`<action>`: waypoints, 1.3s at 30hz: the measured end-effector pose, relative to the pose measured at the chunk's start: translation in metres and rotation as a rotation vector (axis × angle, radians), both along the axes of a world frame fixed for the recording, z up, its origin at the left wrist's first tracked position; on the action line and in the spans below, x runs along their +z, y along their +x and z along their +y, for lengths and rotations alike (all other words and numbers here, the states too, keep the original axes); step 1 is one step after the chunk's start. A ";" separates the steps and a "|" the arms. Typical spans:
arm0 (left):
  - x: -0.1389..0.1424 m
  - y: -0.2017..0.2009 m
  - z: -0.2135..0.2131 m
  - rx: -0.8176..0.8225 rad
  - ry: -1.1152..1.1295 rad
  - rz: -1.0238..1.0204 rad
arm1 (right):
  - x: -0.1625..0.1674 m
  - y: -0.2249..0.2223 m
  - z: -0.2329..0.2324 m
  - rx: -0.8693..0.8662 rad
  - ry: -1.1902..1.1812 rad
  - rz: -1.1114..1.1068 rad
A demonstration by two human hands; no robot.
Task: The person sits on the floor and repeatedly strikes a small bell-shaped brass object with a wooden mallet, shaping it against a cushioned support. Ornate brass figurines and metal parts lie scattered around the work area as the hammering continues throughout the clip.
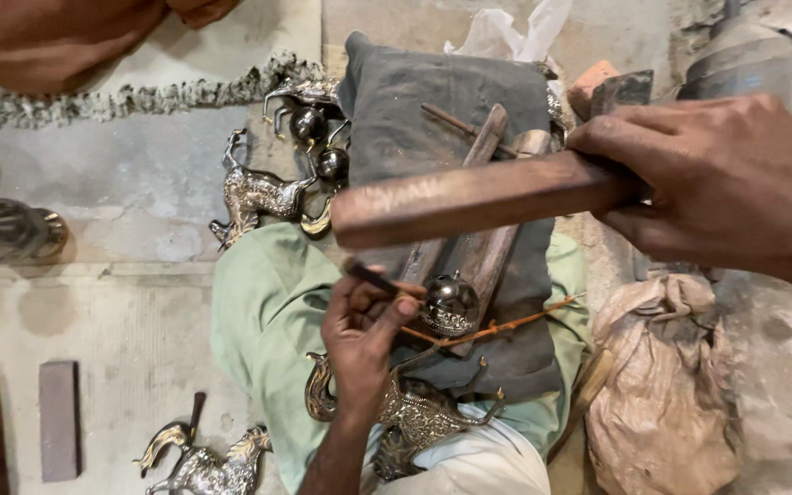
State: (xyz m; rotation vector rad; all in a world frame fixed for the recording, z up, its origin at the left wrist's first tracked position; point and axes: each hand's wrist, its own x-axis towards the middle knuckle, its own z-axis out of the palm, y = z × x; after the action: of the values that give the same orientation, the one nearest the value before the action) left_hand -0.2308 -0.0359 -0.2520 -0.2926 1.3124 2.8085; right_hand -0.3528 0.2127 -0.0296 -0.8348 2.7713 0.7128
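1. The right hand (726, 188) is gripping one end of a wooden mallet (478, 197), its fingers clenched around the handle.
2. The mallet is lying with its long axis nearly level across the view, its free end pointing left and hovering above the dark grey cushion (442, 101).
3. The left hand (364, 335) is pinching a thin dark chisel (368, 275), fingers closed on it; the chisel is slanting up to the left.
4. The chisel is sitting just beside a round engraved metal ball (451, 304), which is resting on wooden strips on the cushion over the lap.
5. An orange cord (497, 328) is running from the ball toward the right.
6. A crumpled tan sack (662, 376) is slumping on the floor to the right; a whitish plastic bag (511, 32) is lying behind the cushion.
7. Silver animal figures (254, 192) are lying to the left on the floor.
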 end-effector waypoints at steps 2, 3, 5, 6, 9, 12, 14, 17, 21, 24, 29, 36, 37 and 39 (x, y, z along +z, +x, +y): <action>-0.001 -0.003 0.001 -0.079 -0.060 -0.009 | -0.012 -0.001 0.014 0.123 -0.085 0.056; -0.001 -0.004 0.002 -0.090 -0.061 -0.036 | -0.018 -0.003 0.018 0.116 -0.077 0.043; 0.000 -0.004 0.005 -0.113 -0.060 -0.093 | -0.026 -0.008 0.022 0.141 -0.065 0.048; 0.000 -0.003 0.007 -0.112 -0.086 -0.069 | -0.029 -0.011 0.021 0.174 -0.064 0.065; 0.002 0.000 0.007 -0.112 -0.164 -0.015 | -0.033 -0.021 0.010 0.255 -0.056 0.085; 0.003 0.001 0.007 -0.106 -0.204 0.016 | -0.031 -0.035 -0.008 0.267 -0.159 0.031; 0.003 0.000 0.007 -0.096 -0.184 0.028 | -0.027 -0.039 -0.019 0.081 -0.077 -0.135; 0.001 0.000 0.008 -0.112 -0.195 -0.005 | -0.020 -0.042 -0.033 -0.086 0.227 -0.250; -0.002 0.001 0.009 -0.086 -0.199 -0.009 | -0.012 -0.044 -0.044 0.083 0.167 -0.107; -0.005 0.002 0.008 -0.080 -0.196 -0.023 | -0.011 -0.045 -0.044 0.241 0.246 0.018; -0.007 0.000 0.008 -0.073 -0.195 0.022 | -0.020 -0.045 -0.030 0.160 0.166 -0.039; 0.006 -0.013 0.006 -0.139 -0.179 -0.062 | -0.042 -0.045 -0.008 0.296 0.059 0.099; 0.007 -0.016 0.005 -0.158 -0.186 -0.052 | -0.043 -0.046 -0.006 0.327 0.024 0.146; 0.010 -0.018 0.003 -0.188 -0.245 -0.037 | -0.044 -0.048 -0.002 0.304 -0.010 0.105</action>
State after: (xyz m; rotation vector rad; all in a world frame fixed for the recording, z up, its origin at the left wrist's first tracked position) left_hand -0.2490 -0.0325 -0.2419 -0.2129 1.5861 2.4807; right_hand -0.4010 0.2112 -0.0736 -1.2733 2.7704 0.8118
